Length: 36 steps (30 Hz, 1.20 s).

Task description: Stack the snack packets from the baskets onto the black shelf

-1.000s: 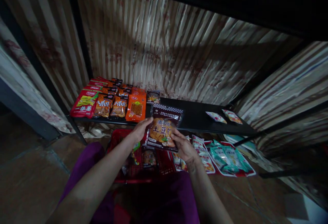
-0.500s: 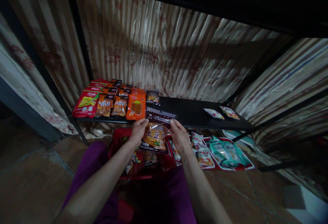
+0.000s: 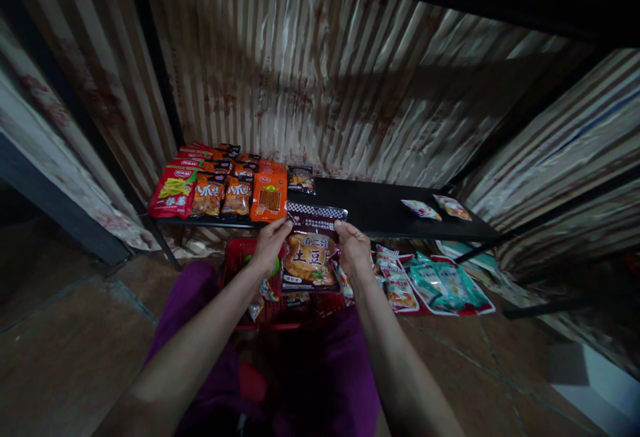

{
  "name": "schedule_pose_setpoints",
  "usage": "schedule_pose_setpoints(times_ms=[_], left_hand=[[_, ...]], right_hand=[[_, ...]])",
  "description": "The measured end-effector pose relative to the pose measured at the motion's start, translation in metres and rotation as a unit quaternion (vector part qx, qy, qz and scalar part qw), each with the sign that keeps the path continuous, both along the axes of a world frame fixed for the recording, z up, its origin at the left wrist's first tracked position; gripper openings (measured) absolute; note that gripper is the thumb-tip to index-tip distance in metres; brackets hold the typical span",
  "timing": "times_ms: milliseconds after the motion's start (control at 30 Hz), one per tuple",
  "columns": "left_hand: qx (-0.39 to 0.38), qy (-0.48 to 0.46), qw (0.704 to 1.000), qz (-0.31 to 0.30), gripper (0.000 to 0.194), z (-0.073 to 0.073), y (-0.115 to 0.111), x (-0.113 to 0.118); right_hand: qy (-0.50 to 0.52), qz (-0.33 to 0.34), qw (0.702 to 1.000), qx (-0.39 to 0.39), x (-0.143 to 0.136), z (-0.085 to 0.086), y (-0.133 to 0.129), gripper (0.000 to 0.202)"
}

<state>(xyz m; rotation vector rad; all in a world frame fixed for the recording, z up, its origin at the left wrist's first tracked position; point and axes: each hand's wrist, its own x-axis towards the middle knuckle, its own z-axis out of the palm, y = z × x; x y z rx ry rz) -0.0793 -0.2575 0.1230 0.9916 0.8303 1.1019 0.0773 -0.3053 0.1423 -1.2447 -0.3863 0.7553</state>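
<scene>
A brown snack bag (image 3: 311,257) with a picture of potato slices hangs upright between my hands, in front of the black shelf (image 3: 370,216). Its left upper edge is pinched by my left hand (image 3: 271,245), and its right upper edge by my right hand (image 3: 353,248). Behind it, a similar dark bag (image 3: 301,179) lies at the back of the shelf. An orange packet (image 3: 270,196) is on the shelf just left of the held bag. Beneath my hands is a red basket (image 3: 239,250) with several small packets inside.
Red bags (image 3: 173,192) and orange-brown bags (image 3: 237,197) line the shelf's left end. Two small packets (image 3: 421,209) lie toward its right. Teal bags (image 3: 447,284) rest in a red-and-white container on the floor. Dark metal posts (image 3: 153,50) frame the shelf.
The held bag now faces me more squarely, with less glare on its front. The view has shifted slightly, and both hands still grip the bag.
</scene>
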Motion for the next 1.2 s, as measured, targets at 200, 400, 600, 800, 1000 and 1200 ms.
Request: schedule_pose_setpoints(times_ms=[200,400,600,800,1000,1200], left_hand=[[0.004,-0.007,0.999,0.048,0.032,-0.008,0.005,0.005],[-0.038,0.013,0.994,0.099,0.036,-0.012,0.007,0.006],[-0.031,0.022,0.991,0.131,0.03,-0.007,0.016,0.006],[-0.058,-0.019,0.988,0.143,0.021,-0.005,0.025,0.006],[-0.036,0.003,0.987,0.157,0.024,-0.006,0.027,0.004],[-0.023,0.021,0.989,0.141,0.023,-0.002,0.026,0.003]], right_hand=[[-0.002,0.029,1.0,-0.009,-0.003,-0.002,-0.005,0.028],[-0.001,0.092,0.996,-0.008,-0.009,-0.014,-0.017,0.032],[0.017,0.132,0.99,-0.038,-0.013,-0.033,-0.033,0.036],[0.001,0.124,0.99,-0.075,-0.017,-0.046,-0.05,0.036],[0.003,0.119,0.989,-0.083,-0.022,-0.051,-0.061,0.033],[0.046,0.141,0.986,-0.074,-0.026,-0.049,-0.058,0.034]])
